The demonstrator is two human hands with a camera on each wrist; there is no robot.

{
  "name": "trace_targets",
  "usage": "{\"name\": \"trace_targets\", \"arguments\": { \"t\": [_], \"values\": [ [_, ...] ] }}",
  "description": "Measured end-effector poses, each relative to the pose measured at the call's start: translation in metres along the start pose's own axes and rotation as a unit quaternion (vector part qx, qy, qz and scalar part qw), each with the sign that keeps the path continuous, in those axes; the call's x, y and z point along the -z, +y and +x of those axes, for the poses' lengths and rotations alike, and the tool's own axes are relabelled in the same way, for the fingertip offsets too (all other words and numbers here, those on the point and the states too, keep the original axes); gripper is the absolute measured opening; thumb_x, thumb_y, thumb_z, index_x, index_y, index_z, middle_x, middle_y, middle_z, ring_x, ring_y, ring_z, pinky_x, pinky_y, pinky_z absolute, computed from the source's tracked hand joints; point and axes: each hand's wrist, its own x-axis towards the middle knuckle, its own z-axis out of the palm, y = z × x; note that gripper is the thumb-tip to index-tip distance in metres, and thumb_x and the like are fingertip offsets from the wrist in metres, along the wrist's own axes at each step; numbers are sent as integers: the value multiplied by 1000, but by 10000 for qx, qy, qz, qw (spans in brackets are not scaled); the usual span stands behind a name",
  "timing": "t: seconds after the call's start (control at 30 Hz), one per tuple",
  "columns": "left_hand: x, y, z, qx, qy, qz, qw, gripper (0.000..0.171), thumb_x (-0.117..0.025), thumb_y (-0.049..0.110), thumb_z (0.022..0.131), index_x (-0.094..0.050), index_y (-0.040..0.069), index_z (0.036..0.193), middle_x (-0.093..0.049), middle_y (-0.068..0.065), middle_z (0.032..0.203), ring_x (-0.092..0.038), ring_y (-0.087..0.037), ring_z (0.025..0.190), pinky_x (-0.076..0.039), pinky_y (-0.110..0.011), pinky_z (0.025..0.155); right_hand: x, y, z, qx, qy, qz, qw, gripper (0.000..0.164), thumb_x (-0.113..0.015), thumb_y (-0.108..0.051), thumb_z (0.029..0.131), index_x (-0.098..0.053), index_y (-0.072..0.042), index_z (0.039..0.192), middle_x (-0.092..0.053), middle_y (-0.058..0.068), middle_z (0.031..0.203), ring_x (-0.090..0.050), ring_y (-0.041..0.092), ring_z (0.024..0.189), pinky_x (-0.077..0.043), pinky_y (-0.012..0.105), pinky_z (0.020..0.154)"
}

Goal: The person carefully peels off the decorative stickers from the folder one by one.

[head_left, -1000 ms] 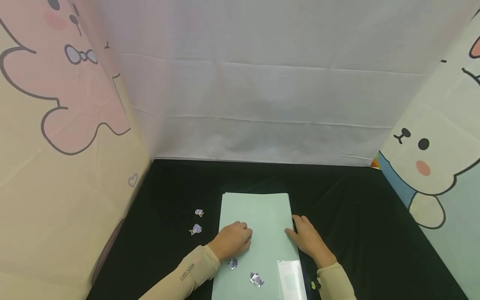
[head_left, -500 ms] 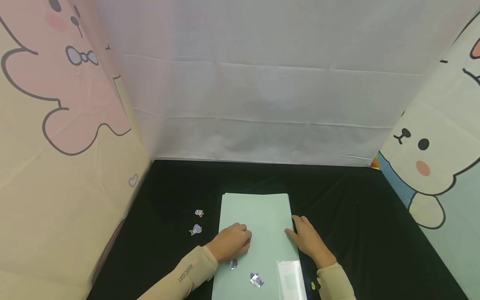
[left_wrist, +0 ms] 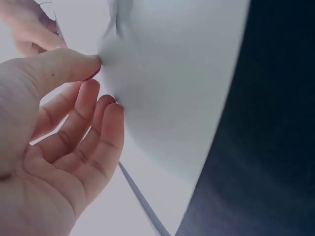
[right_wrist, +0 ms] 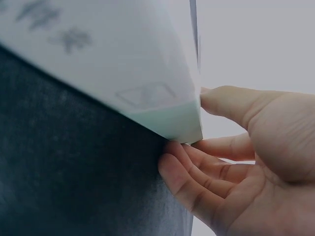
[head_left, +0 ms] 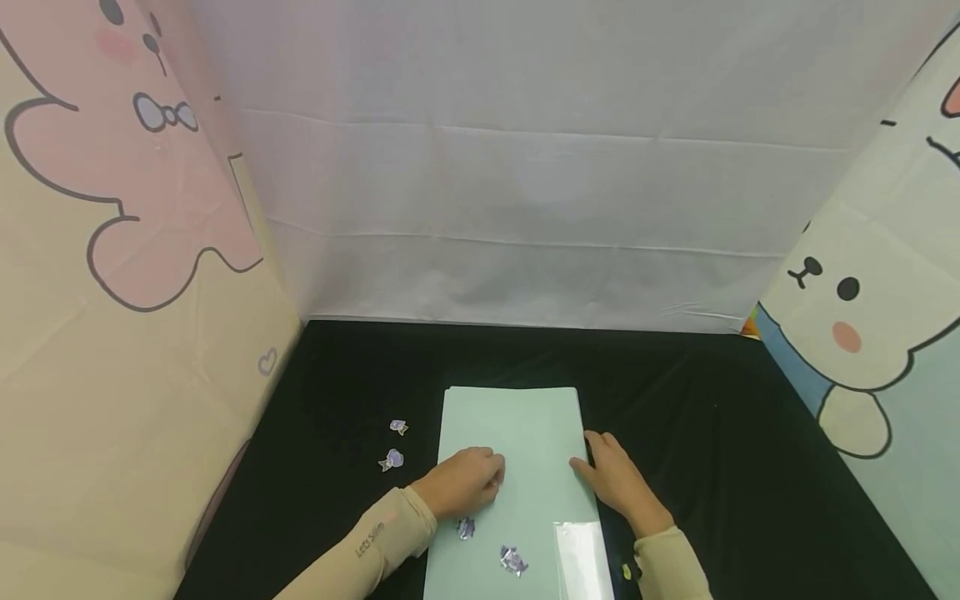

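A pale mint folder (head_left: 525,429) lies flat on the black cloth. My left hand (head_left: 461,482) is on its middle left, fingertips touching the surface. In the left wrist view the left hand's thumb and fingers (left_wrist: 112,118) are bent close together; whether anything small sits between them is unclear. My right hand (head_left: 617,475) grips the folder's right edge, thumb on top, fingers below at the side, as the right wrist view shows. Beside the left wrist lies a small shiny purple piece (head_left: 466,527), with a second foil-like purple piece (head_left: 513,560) lower on the folder.
Two more small purple-and-white pieces (head_left: 391,459) lie on the black cloth (head_left: 345,375) left of the folder. A clear label pocket (head_left: 583,558) covers the folder's lower right. Printed curtains (head_left: 135,375) stand at both sides, a white sheet (head_left: 510,192) behind.
The left hand has shifted very slightly downward on the folder, and its sleeve a little to the left. The right hand and the purple pieces have stayed in place.
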Motion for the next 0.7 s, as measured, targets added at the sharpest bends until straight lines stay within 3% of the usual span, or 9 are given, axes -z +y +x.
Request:
{"name": "trace_targets", "arguments": {
  "t": [0.2, 0.43, 0.7],
  "values": [
    [13, -16, -13, 556, -5, -424, 9976, 13, -70, 2, 86, -64, 13, 84, -50, 9, 75, -46, -5, 67, -44, -19, 61, 1, 1, 1, -21, -48, -8, 10000, 59, -67, -19, 97, -43, 14, 139, -50, 29, 129, -55, 42, 116, -46, 56, 95],
    [32, -42, -45, 1389, 131, -790, 9871, 12, -70, 3, 88, -64, 12, 85, -49, 8, 76, -48, -8, 65, -45, -24, 57, 2, 3, 1, 18, -9, 43, 10000, 59, -67, -20, 97, -43, 14, 139, -50, 29, 128, -55, 41, 115, -46, 56, 95],
    [48, -64, -81, 2293, 173, -492, 9720, 16, -77, 7, 85, -63, 15, 84, -51, 6, 76, -49, -10, 66, -45, -29, 58, 2, 3, -1, 48, -41, 32, 10000, 59, -67, -19, 96, -43, 15, 139, -51, 29, 127, -55, 42, 115, -47, 56, 94]
  ]
}}
